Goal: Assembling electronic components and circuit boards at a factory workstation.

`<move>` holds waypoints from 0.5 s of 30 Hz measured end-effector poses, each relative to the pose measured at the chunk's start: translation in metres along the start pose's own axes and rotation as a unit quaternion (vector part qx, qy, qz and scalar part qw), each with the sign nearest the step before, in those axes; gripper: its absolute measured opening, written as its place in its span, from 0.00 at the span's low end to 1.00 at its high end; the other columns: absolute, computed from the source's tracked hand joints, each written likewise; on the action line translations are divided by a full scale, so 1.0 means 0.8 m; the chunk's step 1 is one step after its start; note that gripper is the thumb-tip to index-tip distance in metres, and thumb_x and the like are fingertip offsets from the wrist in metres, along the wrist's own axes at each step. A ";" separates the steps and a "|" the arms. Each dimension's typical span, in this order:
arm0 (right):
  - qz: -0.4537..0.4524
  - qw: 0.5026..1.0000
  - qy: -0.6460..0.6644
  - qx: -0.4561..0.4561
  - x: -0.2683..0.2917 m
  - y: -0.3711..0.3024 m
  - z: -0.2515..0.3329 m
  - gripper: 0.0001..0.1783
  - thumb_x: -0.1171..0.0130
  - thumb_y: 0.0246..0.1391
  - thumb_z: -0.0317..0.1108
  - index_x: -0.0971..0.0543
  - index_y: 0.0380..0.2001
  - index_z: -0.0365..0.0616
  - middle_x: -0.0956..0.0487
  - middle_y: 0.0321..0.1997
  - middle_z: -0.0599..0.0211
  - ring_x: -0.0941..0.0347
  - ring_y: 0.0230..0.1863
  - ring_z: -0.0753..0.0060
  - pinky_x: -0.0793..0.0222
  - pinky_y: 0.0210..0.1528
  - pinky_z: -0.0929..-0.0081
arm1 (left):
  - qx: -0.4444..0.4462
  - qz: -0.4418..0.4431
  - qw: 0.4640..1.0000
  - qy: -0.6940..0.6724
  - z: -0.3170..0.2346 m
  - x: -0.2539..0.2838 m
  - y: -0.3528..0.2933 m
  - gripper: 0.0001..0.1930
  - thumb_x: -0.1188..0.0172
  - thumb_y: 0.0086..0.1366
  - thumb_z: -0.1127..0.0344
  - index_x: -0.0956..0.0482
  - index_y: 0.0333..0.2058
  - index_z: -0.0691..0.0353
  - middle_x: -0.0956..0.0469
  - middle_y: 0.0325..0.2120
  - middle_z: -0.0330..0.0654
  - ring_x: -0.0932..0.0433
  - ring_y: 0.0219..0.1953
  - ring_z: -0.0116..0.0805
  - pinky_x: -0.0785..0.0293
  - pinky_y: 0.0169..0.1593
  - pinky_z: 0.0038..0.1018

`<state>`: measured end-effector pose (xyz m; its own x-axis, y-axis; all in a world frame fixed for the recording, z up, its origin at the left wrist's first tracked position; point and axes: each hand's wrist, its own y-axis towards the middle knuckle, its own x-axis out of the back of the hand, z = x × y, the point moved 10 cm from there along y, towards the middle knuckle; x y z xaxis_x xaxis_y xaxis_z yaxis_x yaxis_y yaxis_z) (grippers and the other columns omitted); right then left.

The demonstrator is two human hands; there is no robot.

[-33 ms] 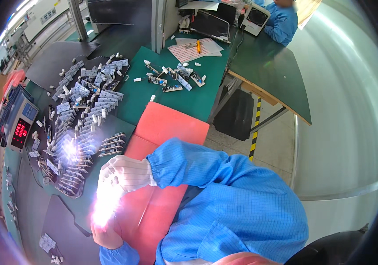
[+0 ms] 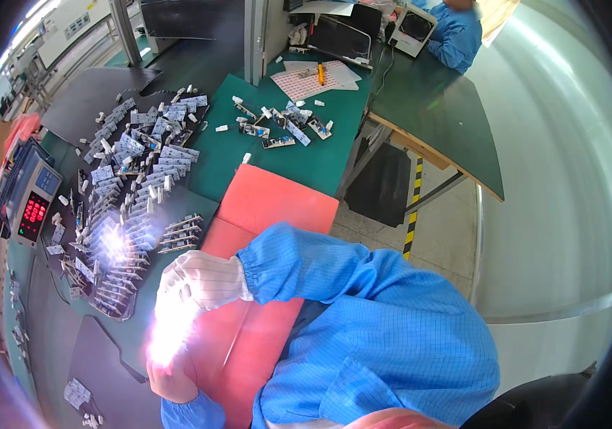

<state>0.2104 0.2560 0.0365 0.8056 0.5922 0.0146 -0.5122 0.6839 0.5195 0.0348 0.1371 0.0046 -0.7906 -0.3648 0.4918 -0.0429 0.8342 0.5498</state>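
Note:
My right hand, in a white striped glove, is bent over the pink-red mat with its fingers curled. Just below it is my left hand, whose fingers also look closed. A strong white glare between the two hides the fingertips and whatever they hold. Beyond the gloved hand, a short row of thin circuit boards lies side by side. Farther left, many small circuit boards with white connectors fill a dark tray, and a second glare covers part of them.
A device with a red digit display stands at the left. More boards lie on the green mat, near printed sheets and an orange tool. A co-worker's blue sleeve shows at the far right table.
The red digits on the device at the left have changed. Both hands stay in the same place.

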 end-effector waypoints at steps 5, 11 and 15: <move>0.019 0.992 -0.117 0.039 0.000 0.003 0.013 0.19 0.32 0.30 0.30 0.21 0.33 0.40 0.20 0.30 0.65 0.24 0.29 0.71 0.28 0.32 0.75 | 0.026 0.038 0.998 0.042 -0.021 -0.005 0.013 0.08 0.42 0.52 0.81 0.24 0.33 0.68 0.24 0.30 0.47 0.24 0.33 0.42 0.27 0.38 0.32; 0.006 0.999 0.009 -0.038 -0.006 0.000 -0.022 0.19 0.32 0.33 0.30 0.21 0.34 0.41 0.21 0.27 0.67 0.24 0.28 0.75 0.28 0.30 0.77 | 0.066 0.018 0.998 0.006 -0.024 -0.005 0.010 0.07 0.41 0.51 0.82 0.23 0.31 0.68 0.24 0.31 0.46 0.24 0.33 0.40 0.26 0.35 0.29; 0.023 0.998 -0.060 -0.016 -0.002 -0.001 -0.006 0.15 0.48 0.39 0.20 0.19 0.33 0.42 0.21 0.30 0.64 0.25 0.29 0.67 0.28 0.31 0.75 | 0.011 0.009 0.998 0.067 -0.029 -0.003 0.007 0.07 0.42 0.50 0.83 0.23 0.29 0.68 0.24 0.31 0.47 0.23 0.33 0.40 0.25 0.34 0.29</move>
<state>0.2083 0.2565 0.0321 0.8099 0.5692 0.1419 -0.5574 0.6713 0.4886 0.0503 0.1328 0.0218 -0.7031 -0.4007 0.5875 -0.0448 0.8495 0.5257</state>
